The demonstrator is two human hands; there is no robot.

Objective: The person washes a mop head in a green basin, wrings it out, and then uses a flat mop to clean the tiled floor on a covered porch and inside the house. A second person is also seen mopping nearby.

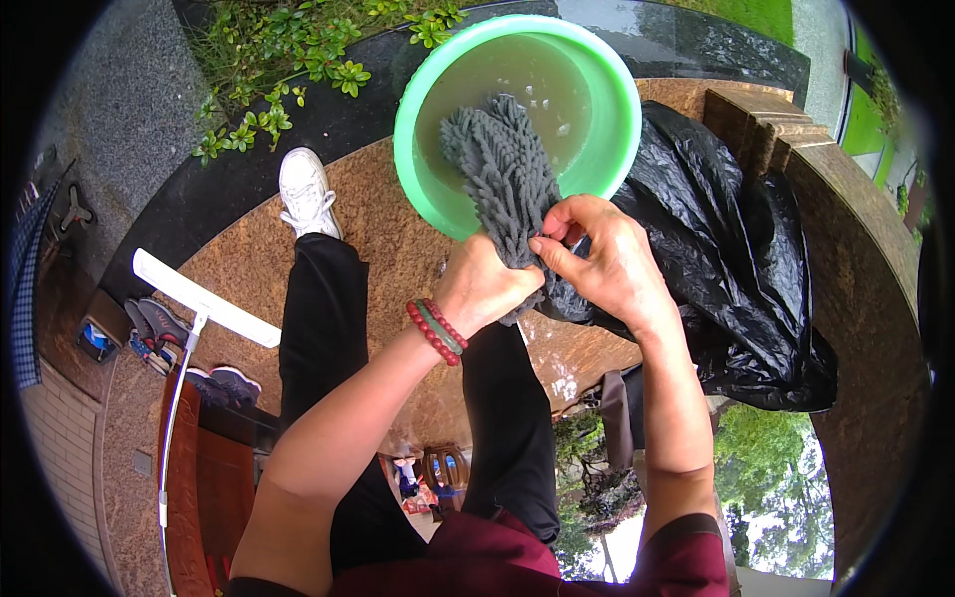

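Note:
A grey chenille mop cloth (507, 175) hangs over the near rim of a green plastic basin (409, 142). Cloudy water (477, 74) with a few bubbles fills part of the basin, and the far end of the cloth reaches down toward it. My left hand (485, 280), with a red beaded bracelet at the wrist, is clenched around the cloth's near end. Thumb and fingers of my right hand (604, 254) pinch the cloth's right edge just above the left fist. What exactly lies between those fingertips is hidden.
A black plastic bag (716, 261) lies right of the basin, beside a stone step (761, 127). At left a flat white mop head (205, 298) on a long pole leans near several shoes (224, 384). Leafy plants (298, 52) border the dark stone edge.

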